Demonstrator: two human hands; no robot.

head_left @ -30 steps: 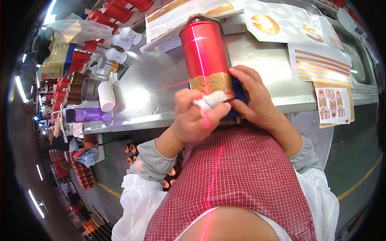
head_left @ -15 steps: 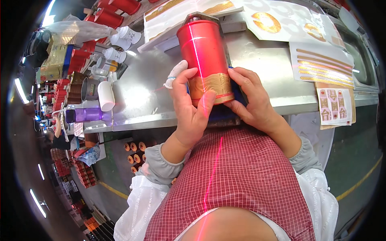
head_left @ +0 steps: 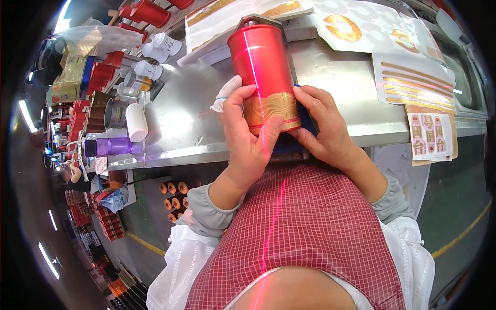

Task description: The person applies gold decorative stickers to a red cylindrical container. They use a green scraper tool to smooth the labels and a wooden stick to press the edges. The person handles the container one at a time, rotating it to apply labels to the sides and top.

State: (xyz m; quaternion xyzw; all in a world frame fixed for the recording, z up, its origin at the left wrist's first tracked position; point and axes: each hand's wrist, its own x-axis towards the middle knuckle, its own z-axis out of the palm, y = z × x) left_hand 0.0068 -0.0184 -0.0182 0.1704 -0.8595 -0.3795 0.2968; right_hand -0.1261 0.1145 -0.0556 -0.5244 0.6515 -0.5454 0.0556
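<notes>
A glossy red cylinder (head_left: 262, 59), probably a canister, lies lengthwise in front of me. A gold patterned band (head_left: 274, 108) wraps its near end. My left hand (head_left: 247, 139) holds the cylinder's left side, the thumb pressed on the band's lower part and the index finger along its left edge. One left finger wears a white cover (head_left: 228, 93) and sticks out beside the cylinder. My right hand (head_left: 326, 129) clasps the near right side, with thumb by the bottom rim and fingertips at the band's upper edge. A dark holder (head_left: 256, 20) shows past the far end; blue material lies beneath.
The metal bench (head_left: 196, 124) carries gold decal sheets (head_left: 343, 28), gold strips (head_left: 416, 85) and a printed sheet (head_left: 429, 137) at right. On the left stand a white roll (head_left: 136, 123), a purple bottle (head_left: 113, 147) and white bottles (head_left: 147, 70). A red laser line crosses the cylinder.
My left thumb has slid slightly rightward over the band, and the left hand with it. My right hand is nearly unmoved. Red containers at the far upper left have shifted.
</notes>
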